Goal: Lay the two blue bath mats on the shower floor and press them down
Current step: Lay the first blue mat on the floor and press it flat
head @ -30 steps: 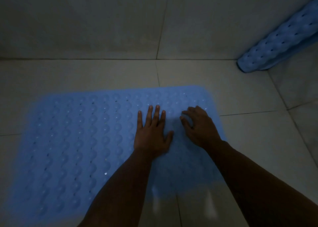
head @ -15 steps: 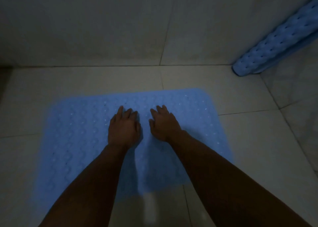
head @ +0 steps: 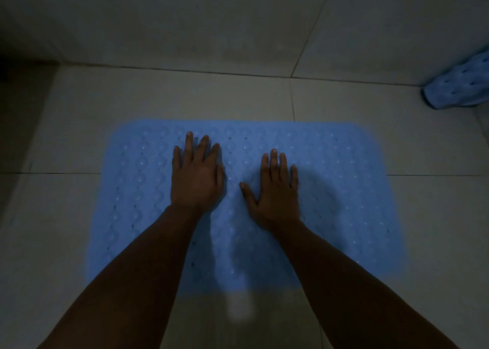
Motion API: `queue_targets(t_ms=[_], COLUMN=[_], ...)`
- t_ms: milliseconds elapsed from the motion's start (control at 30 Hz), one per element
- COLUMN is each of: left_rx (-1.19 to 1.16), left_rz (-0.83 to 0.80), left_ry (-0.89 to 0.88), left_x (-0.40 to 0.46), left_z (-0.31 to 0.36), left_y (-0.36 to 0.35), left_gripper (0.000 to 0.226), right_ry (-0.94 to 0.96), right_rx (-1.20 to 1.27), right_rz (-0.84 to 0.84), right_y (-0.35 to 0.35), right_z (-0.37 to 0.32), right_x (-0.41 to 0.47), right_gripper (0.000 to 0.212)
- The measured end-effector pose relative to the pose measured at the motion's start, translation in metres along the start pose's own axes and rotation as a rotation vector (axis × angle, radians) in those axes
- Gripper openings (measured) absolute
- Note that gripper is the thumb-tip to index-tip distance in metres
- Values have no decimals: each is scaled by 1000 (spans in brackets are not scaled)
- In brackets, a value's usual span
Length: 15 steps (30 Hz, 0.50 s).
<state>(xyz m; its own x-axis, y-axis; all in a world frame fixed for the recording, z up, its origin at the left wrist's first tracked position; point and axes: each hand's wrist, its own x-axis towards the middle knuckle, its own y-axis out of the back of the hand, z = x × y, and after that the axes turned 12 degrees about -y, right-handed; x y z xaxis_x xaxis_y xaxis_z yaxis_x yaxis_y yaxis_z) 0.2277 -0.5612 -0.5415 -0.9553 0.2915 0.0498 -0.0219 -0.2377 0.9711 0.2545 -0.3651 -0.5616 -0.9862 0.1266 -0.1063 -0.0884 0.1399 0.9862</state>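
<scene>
A blue bath mat (head: 344, 190) with rows of bumps and small holes lies flat on the tiled shower floor (head: 423, 243). My left hand (head: 197, 175) rests palm down on the mat's middle, fingers straight and pointing toward the wall. Just to its right, my right hand (head: 275, 190) also lies flat on the mat with fingers stretched out and thumb spread. A second blue mat (head: 457, 86), rolled or folded, leans in the far right corner, partly cut off by the frame edge.
A pale tiled wall (head: 211, 18) rises just beyond the mat's far edge. A dark gap (head: 16, 71) shows at the far left. Bare floor tiles surround the mat on the left, right and near side. The light is dim.
Both hands have slid leftward across the mat from near its right edge to its middle. My right hand has flattened from bent fingers to straight ones. The view has shifted left.
</scene>
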Motion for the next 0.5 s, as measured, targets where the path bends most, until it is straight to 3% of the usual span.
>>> queue_targets(t_ms=[200,333,400,500], left_rx=[14,23,22,-22], left_rz=[-14,-55,-95,-153], left_ry=[12,24,2,-79], left_x=[0,-10,-14,-9], left_z=[-2,6,17,43], left_y=[6,18,19,11], left_gripper=[66,67,71,76], right_ry=[12,10,-17,-101], right_rx=[8,14,75,297], right_rz=[-44,-357,-514,-463], right_y=[1,22,49,88], right_z=[1,2,0,0], right_x=[2,16,32,52], right_gripper=[100,105,94,67])
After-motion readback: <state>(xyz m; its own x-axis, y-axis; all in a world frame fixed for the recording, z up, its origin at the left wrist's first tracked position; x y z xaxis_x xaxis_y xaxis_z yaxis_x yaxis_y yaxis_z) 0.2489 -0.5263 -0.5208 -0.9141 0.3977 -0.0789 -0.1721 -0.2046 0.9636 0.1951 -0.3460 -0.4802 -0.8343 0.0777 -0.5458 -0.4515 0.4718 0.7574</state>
